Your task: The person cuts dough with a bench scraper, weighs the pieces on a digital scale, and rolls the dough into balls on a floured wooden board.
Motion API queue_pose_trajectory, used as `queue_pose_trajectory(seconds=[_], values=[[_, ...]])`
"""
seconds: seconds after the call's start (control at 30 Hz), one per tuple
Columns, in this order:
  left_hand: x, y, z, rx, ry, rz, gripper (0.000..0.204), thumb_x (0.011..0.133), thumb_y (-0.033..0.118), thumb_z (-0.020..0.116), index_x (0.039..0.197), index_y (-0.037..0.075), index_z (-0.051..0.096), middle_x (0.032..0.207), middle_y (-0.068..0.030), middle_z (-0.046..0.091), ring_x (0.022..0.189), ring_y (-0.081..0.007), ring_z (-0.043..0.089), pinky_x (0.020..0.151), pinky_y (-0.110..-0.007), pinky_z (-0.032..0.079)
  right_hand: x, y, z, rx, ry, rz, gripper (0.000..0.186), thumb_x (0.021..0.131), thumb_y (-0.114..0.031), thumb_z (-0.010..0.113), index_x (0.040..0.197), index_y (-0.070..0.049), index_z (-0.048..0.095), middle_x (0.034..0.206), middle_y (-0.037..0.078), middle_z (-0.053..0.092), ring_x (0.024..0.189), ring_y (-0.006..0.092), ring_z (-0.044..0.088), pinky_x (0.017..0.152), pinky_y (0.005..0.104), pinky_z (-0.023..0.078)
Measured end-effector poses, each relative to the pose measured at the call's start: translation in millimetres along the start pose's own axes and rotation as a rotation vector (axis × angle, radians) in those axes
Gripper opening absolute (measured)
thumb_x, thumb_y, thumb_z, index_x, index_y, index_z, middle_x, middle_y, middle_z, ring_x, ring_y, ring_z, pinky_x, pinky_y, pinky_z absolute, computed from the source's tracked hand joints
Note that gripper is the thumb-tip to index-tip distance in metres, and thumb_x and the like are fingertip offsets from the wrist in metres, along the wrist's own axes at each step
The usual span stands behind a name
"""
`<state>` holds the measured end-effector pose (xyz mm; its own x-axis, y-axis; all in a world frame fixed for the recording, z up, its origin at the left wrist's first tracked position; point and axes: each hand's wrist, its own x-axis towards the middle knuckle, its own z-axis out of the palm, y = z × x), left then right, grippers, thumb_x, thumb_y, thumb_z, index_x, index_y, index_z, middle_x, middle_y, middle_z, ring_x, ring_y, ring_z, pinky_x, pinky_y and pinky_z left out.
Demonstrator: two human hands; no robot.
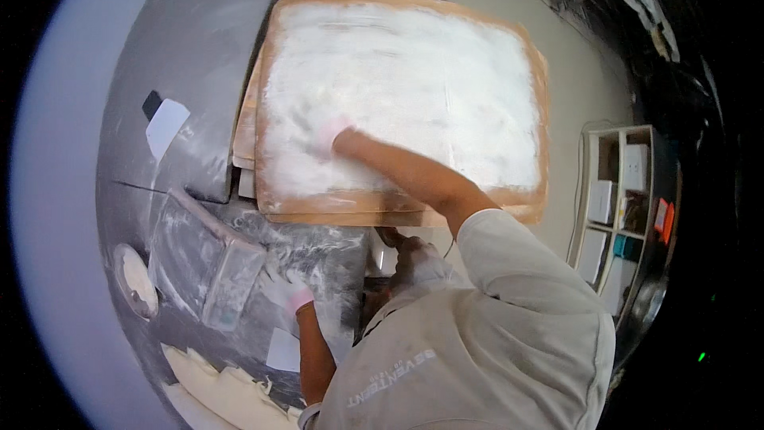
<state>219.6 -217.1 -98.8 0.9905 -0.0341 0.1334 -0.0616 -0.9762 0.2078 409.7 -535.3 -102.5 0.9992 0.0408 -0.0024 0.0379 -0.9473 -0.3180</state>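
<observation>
My right hand (328, 134), in a white glove with a pink cuff, is over the left part of a large brown-edged board (402, 199). White powder (414, 87) coats most of that board's top. The hand is smeared by motion, and its fingers blend into the white, so I cannot see whether it holds anything. Lower left, my left hand (288, 291), gloved the same way, lies with fingers apart on a powder-dusted dark worktop (318, 259). Beside its fingertips is a long, clear, box-shaped thing (232, 283) dusted with white.
More brown boards (247, 123) lie beneath the coated one. At left are a white card (167, 129), a round dish (135, 280) with pale contents, and pale sheets of dough-like material (227, 390). A white shelf unit (613, 215) with boxes stands at right.
</observation>
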Motion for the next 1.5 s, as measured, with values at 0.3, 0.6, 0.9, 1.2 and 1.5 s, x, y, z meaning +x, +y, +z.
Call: queue_pose_trajectory(seconds=[0.3, 0.6, 0.9, 1.2, 1.5], values=[[-12, 12, -9, -0.02, -0.044, -0.045, 0.052, 0.083, 0.025, 0.053, 0.128, -0.002, 0.051, 0.128, -0.028, 0.049, 0.119, -0.0425, 0.045, 0.103, -0.05, 0.034, -184, 47, -74, 0.155, -0.127, 0.18, 0.067, 0.092, -0.044, 0.048, 0.146, -0.008, 0.032, 0.154, 0.021, 0.022, 0.138, 0.0379, 0.029, 0.115, 0.0487, 0.02], [-8, 36, -26, 0.123, -0.188, -0.108, 0.052, 0.085, 0.023, 0.055, 0.132, 0.001, 0.049, 0.132, -0.0263, 0.048, 0.122, -0.0415, 0.044, 0.103, -0.049, 0.035, -291, 193, -111, -0.25, 0.2, 0.745, 0.079, 0.088, -0.05, 0.052, 0.145, 0.0, 0.03, 0.148, 0.025, 0.031, 0.136, 0.0414, 0.031, 0.114, 0.0488, 0.021], [-5, 34, -26, 0.105, -0.199, -0.153, 0.054, 0.084, 0.021, 0.055, 0.134, 0.0, 0.047, 0.134, -0.0278, 0.046, 0.123, -0.0426, 0.043, 0.104, -0.051, 0.033, -267, 218, -114, -0.142, 0.056, 0.704, 0.078, 0.089, -0.054, 0.047, 0.144, 0.0, 0.033, 0.151, 0.025, 0.028, 0.136, 0.04, 0.032, 0.113, 0.0447, 0.026], [-6, 18, -9, 0.039, -0.084, -0.096, 0.055, 0.081, 0.021, 0.054, 0.13, -0.004, 0.048, 0.129, -0.0298, 0.048, 0.121, -0.0451, 0.044, 0.104, -0.053, 0.033, -137, 88, -82, -0.121, -0.152, -0.012, 0.066, 0.094, -0.053, 0.039, 0.141, -0.007, 0.04, 0.15, 0.021, 0.03, 0.134, 0.0383, 0.035, 0.111, 0.0426, 0.029], [-7, -21, 6, 0.024, -0.041, -0.122, 0.055, 0.075, 0.025, 0.054, 0.123, -0.002, 0.052, 0.125, -0.0275, 0.05, 0.119, -0.0442, 0.044, 0.105, -0.053, 0.031, -164, 219, -135, -0.361, -0.098, 0.449, 0.06, 0.097, -0.045, 0.038, 0.136, 0.0, 0.043, 0.145, 0.026, 0.035, 0.135, 0.0403, 0.032, 0.114, 0.042, 0.023]])
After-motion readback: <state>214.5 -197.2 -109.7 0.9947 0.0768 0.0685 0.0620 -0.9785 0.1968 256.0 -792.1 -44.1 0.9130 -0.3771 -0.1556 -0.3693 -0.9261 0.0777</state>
